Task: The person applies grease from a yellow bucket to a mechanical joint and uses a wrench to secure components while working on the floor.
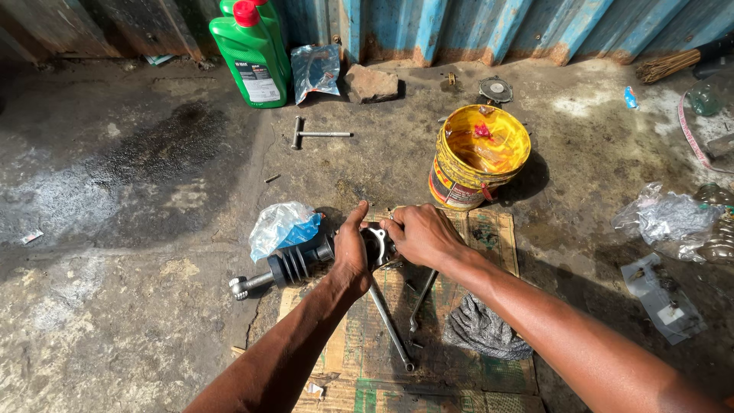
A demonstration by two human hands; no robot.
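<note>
Your two arms are reaching out over the cardboard mat, and both hands are meeting on the metal part that is lying at the far edge of the mat. Your left hand is wrapping its fingers around the part, with the thumb sticking up. Your right hand is curling its fingers tight on the top of the same part; you cannot see what is under them. A black rubber boot is sitting on the part's rod, which is poking off the mat's left side. Two long spanners are lying on the mat, just under your hands. A grey rag is resting on the mat's right side. A blue plastic bag is lying just left of the mat. A yellow bucket is standing just past the mat. A green oil jug is standing well beyond the mat, by the wall.
</note>
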